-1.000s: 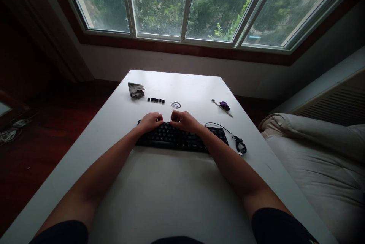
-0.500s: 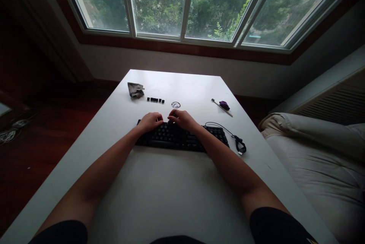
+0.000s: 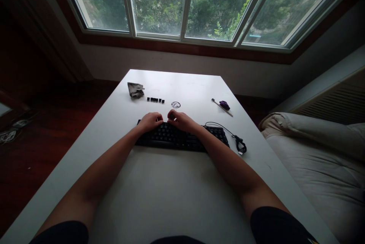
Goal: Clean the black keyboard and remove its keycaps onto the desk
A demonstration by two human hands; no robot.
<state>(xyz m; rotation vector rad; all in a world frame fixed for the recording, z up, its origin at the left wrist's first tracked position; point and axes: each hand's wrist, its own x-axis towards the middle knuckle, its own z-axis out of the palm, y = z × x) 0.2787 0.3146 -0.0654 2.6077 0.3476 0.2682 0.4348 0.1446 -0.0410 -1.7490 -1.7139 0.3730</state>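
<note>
A black keyboard [image 3: 182, 139] lies across the middle of the white table [image 3: 159, 198]. My left hand [image 3: 150, 119] rests on its far left edge with the fingers curled down onto it. Beside it, my right hand [image 3: 182, 120] is curled into a pinch over the top row of keys; what the fingertips hold is hidden. The two hands almost touch. Just beyond the right fingertips lies a small wire ring [image 3: 176, 105]. A short row of loose black keycaps [image 3: 155, 100] sits behind my left hand.
A crumpled grey cloth [image 3: 135, 89] lies at the back left. A thin brush with a purple object [image 3: 224, 105] lies at the back right. The keyboard's coiled black cable [image 3: 238, 144] lies at its right end. A bed with white bedding [image 3: 319, 160] borders the table's right side.
My right hand has shifted slightly left and away from me along the keyboard's top row, closer to the left hand. The left hand has stayed where it was.
</note>
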